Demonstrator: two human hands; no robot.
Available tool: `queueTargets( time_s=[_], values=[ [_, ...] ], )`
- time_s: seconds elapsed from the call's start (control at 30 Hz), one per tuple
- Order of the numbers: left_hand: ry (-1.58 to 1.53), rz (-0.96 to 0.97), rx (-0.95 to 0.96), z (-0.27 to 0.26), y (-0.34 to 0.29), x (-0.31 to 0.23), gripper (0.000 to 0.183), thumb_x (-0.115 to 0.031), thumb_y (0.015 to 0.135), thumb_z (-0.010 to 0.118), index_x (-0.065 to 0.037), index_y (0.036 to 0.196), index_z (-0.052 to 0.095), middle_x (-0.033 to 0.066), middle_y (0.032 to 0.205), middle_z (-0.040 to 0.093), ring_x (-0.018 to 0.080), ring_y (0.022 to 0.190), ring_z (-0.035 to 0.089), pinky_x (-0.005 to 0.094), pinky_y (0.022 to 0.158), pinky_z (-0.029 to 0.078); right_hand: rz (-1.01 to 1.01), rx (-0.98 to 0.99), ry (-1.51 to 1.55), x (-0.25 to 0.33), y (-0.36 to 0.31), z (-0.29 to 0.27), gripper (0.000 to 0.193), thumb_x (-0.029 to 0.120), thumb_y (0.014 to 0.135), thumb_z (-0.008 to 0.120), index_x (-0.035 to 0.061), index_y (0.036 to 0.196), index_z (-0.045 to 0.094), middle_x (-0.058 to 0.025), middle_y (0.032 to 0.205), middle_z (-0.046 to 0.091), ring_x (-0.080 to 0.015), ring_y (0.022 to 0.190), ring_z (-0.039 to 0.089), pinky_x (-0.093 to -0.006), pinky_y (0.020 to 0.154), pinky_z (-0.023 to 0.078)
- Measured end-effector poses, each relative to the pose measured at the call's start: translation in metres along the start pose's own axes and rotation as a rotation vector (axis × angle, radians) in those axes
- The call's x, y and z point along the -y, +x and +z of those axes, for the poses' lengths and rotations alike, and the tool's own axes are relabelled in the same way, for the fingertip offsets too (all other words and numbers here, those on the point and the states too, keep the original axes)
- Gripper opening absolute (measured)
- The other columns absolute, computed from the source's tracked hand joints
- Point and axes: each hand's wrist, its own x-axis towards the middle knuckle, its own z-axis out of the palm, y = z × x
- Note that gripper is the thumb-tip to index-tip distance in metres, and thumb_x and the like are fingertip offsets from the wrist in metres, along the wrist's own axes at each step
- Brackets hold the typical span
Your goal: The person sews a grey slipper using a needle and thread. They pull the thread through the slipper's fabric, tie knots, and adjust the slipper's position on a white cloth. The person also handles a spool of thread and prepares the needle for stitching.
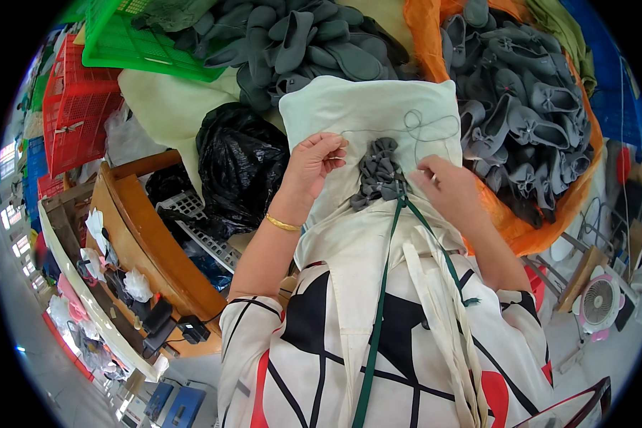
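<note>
My left hand [321, 153] is closed in a pinch on a thin dark thread [371, 131], which runs to the right into loose loops over a white cloth pad [307, 107] on my lap. Right of the pad's middle, my right hand [439, 182] has bent fingers smeared by motion; whether they hold anything is unclear. Between the hands lies a small heap of dark grey fabric bows [378, 175]. A green ribbon [384, 285] hangs from my neck, its end meeting a small metal tool beside the bows, too small to name.
Grey cloth shoes [292, 43] are piled ahead, and more grey shoes [524, 107] fill an orange sack [488, 207] at right. A black plastic bag [239, 164], a green crate [146, 60], a red crate [75, 107] and a wooden desk [146, 235] stand left. A fan [598, 303] is at right.
</note>
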Motion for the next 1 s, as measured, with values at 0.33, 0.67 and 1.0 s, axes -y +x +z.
queueTargets(
  time_s=[0.33,0.67,1.0],
  values=[
    [-0.068,0.011,-0.079,0.007,-0.008,0.004,0.009,-0.015,0.089,0.068,-0.007,0.093,0.067,0.0017,0.088,0.069,0.0089,0.071,0.059,0.0256,0.066,0.051,0.028,0.483,-0.111,-0.018,0.011,0.027,0.056,0.032,0.079,0.067,-0.0005,0.123,0.054,-0.0227,0.091,0.067,-0.0381,0.084,0.064,-0.043,0.075,0.05],
    [-0.137,0.04,-0.104,0.002,-0.004,0.017,0.008,-0.014,0.09,0.066,-0.007,0.093,0.067,0.0019,0.087,0.068,0.0082,0.069,0.058,0.0239,0.062,0.05,0.333,0.701,0.737,-0.028,0.004,-0.011,0.024,0.016,0.085,0.066,0.0037,0.104,0.058,0.0023,0.083,0.054,-0.0072,0.071,0.051,-0.0228,0.062,0.042],
    [-0.157,0.035,-0.147,0.004,-0.009,0.017,0.008,-0.014,0.089,0.065,-0.007,0.093,0.066,0.0023,0.087,0.068,0.0088,0.068,0.058,0.0254,0.06,0.05,0.017,0.492,0.619,0.019,0.034,0.049,0.036,0.036,0.095,0.058,-0.0003,0.098,0.059,-0.0058,0.082,0.059,-0.0139,0.078,0.053,-0.0292,0.07,0.044]
  ],
)
